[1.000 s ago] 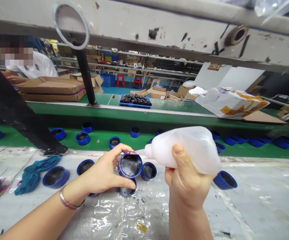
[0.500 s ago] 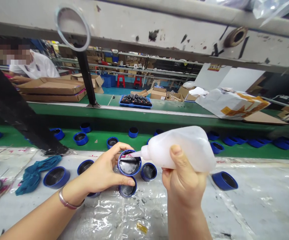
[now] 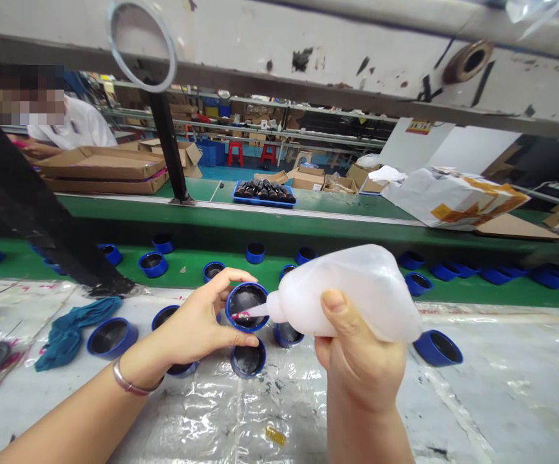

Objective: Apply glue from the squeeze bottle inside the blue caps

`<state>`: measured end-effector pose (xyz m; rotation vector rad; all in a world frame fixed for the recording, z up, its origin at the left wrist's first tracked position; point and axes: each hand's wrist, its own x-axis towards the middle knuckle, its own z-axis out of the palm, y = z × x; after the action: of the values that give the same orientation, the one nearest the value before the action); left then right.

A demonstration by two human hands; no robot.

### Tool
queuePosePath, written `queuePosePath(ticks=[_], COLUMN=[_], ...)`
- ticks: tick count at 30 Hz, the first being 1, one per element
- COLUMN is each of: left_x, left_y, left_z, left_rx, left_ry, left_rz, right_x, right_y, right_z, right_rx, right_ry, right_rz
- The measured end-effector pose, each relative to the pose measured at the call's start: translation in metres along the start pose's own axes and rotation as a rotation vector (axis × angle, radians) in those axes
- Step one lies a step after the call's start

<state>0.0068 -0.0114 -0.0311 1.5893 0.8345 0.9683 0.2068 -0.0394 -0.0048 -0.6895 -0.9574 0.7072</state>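
Note:
Between the thumb and fingers of my left hand [image 3: 207, 322] is a round blue cup [image 3: 245, 296] with a black inside, tilted toward me. My right hand [image 3: 361, 348] grips a translucent white squeeze bottle [image 3: 342, 290], lying nearly level. Its thin nozzle [image 3: 255, 311] points left, and the tip is inside the held cup near the lower wall. Just below the held cup, another blue cup [image 3: 248, 357] rests on the plastic-covered table. One more blue cup [image 3: 289, 334] sits partly hidden under the bottle.
Several blue cups [image 3: 152, 263] stand along the green belt [image 3: 183, 277]. A teal cloth [image 3: 64, 335] lies at left beside a blue cup [image 3: 112, 338]. A black post [image 3: 42, 212] slants at left. A co-worker in a white shirt [image 3: 89, 122] is behind cardboard trays [image 3: 105, 164].
The bottle's nozzle tip has shifted from the upper part of the held cup to its lower part. The held cup has moved slightly up and left. Both hands keep their hold.

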Motion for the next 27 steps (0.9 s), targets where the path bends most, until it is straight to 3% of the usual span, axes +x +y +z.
queuePosePath(ticks=[6,14,20,27], left_x=[0.001,0.003,0.002,0.001], left_y=[-0.003,-0.004,-0.001,-0.001], left_z=[-0.004,-0.010,-0.012,-0.010], left_rx=[0.186,0.455,0.494,0.468], left_ry=[0.120,0.189,0.198,0.195], left_rz=[0.119,0.309,0.295,0.231], right_x=[0.005,0.010,0.019,0.020], right_y=[-0.007,-0.006,-0.009,-0.014], right_z=[0.000,-0.005,-0.010,-0.009], right_rx=[0.000,-0.086,-0.099,-0.088], right_ry=[-0.018,0.033,0.230,0.209], right_rz=[0.013,-0.025,-0.122,-0.106])
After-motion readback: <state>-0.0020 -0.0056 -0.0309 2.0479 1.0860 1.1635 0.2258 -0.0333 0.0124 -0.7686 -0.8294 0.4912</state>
